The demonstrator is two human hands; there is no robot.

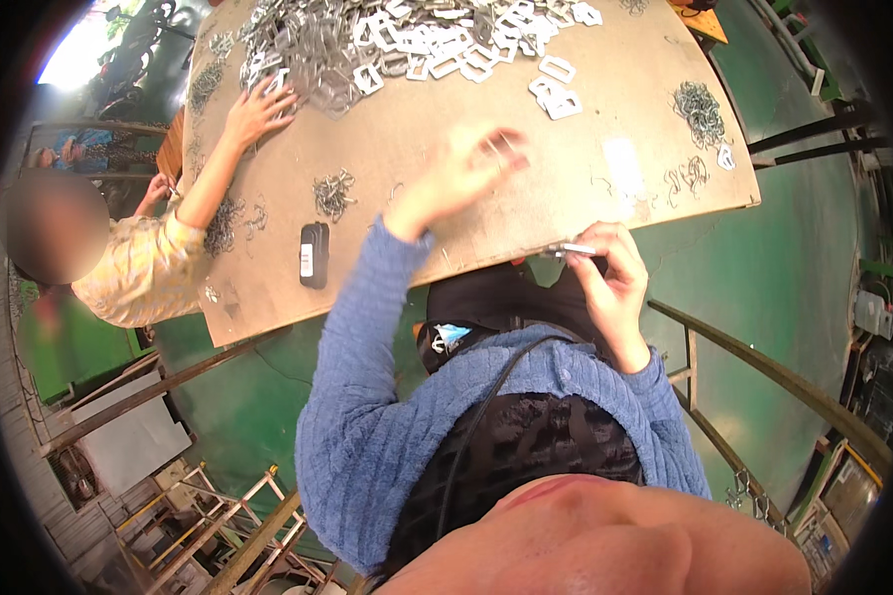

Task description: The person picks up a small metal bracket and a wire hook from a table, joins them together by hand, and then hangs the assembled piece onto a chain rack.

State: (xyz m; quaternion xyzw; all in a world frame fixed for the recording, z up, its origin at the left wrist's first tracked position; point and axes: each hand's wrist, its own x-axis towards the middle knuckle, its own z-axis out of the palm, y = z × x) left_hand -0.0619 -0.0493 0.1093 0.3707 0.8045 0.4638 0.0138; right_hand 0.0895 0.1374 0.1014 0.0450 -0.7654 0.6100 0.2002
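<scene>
My left hand [474, 164] hangs over the middle of the table, its fingers smeared by motion, so I cannot make out whether it holds anything. At the table's near edge, the thumb and fingers of my right hand [613, 266] pinch a small flat silver metal piece [572, 249]. Its exact kind is too small to tell. Beyond my left hand lies a large pile of flat metal plates with rectangular openings [422, 45]. A few loose plates [558, 99] lie apart from the pile, nearer to me.
Small wire hooks lie in heaps at the table's right [700, 114] and left of my left arm [333, 195]. A black case with a white label [314, 255] is near the front edge. At the left, a co-worker's hand [260, 111] touches the pile. A wooden rail [764, 372] runs at right.
</scene>
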